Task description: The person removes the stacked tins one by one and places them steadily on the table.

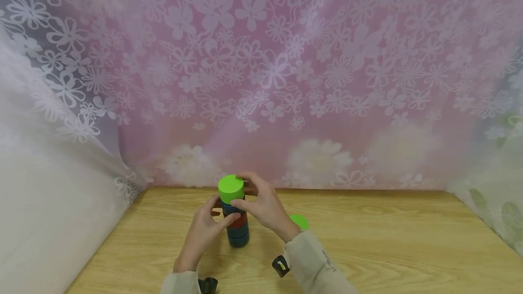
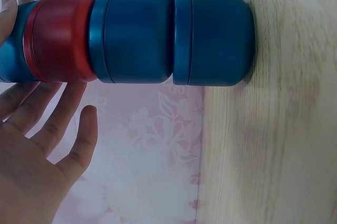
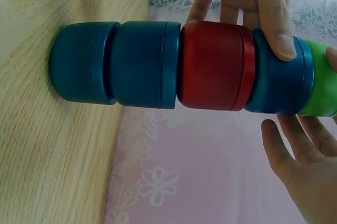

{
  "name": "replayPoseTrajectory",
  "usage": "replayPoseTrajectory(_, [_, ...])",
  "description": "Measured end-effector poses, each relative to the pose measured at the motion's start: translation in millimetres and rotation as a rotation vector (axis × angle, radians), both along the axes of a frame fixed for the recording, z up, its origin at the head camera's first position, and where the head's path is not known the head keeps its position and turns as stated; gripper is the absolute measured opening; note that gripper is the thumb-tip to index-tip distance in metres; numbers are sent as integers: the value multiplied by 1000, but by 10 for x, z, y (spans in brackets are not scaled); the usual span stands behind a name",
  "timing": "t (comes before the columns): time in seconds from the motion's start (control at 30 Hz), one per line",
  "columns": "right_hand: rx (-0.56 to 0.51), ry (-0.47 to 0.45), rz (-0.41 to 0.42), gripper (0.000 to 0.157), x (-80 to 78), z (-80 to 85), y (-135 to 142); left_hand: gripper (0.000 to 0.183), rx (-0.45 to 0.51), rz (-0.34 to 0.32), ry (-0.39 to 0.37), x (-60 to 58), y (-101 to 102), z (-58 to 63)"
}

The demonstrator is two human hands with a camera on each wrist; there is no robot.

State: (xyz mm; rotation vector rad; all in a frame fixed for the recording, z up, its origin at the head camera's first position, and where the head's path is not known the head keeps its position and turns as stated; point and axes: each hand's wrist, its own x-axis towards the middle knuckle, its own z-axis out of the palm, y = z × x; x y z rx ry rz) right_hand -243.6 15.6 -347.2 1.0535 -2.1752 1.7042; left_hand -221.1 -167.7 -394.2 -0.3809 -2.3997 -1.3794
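- The upper blue canister (image 3: 278,90) was grasped by the left hand (image 1: 205,227), thumb on its near side. Light, even bracing was judged best there, as a sideways push might topple the column.
- The stack stood upright on the counter (image 1: 388,244), left of centre in the head view. It was judged that the green canister (image 1: 231,188) should be centred over the rim below, kept level, and let go gently.
- Below the green, blue, then red (image 3: 213,66), then two more blue canisters (image 3: 139,65) were seen: satin sheen, rounded bases, seamed bands near the tops. Slight offsets were noted at the joints.
- The green canister was grasped by the right hand (image 1: 263,204), thumb in front, fingers behind.
- A second green item (image 1: 300,222) was noted on the counter, partly hidden by the right wrist.
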Motion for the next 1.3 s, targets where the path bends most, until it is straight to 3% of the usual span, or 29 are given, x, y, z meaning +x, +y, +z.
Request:
replayPoseTrajectory(0.2, [-8, 24, -26, 48, 8, -12, -1, 52, -3, -4, 5, -2, 9, -8])
replayPoseTrajectory(0.67, [-15, 53, -63, 53, 12, -22, 171, 61, 9, 20, -20, -10, 8, 9])
replayPoseTrajectory(1.3, [6, 26, -132, 53, 12, -73, 500, 60, 13, 26, -43, 15, 24, 21])
